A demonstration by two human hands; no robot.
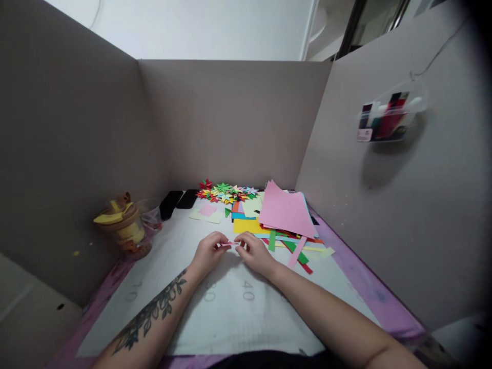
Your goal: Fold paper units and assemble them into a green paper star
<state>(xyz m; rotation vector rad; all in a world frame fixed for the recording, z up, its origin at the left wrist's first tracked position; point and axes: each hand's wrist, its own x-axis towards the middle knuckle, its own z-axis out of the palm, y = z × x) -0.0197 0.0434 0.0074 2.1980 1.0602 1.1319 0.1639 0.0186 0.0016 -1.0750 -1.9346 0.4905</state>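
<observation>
A small piece of pink paper (pixel 230 243) is pinched between my two hands, just above the white mat. My left hand (pixel 212 249) grips its left side with thumb and fingers together. From the other side my right hand (pixel 253 251) closes on the same piece. Fingers cover much of the paper, so its folds cannot be made out. Right behind my hands lies a yellow paper sheet (pixel 246 226). A stack of pink paper sheets (pixel 286 210) rests to the right, over loose coloured paper strips (pixel 298 251).
Folded paper stars (pixel 225 192) are heaped at the back. Two black phones (pixel 171 204) lie to their left. A terracotta pot (pixel 126 228) and a clear plastic cup (pixel 150 212) stand at left. A plastic container (pixel 388 118) hangs on the right partition. Grey panels enclose three sides.
</observation>
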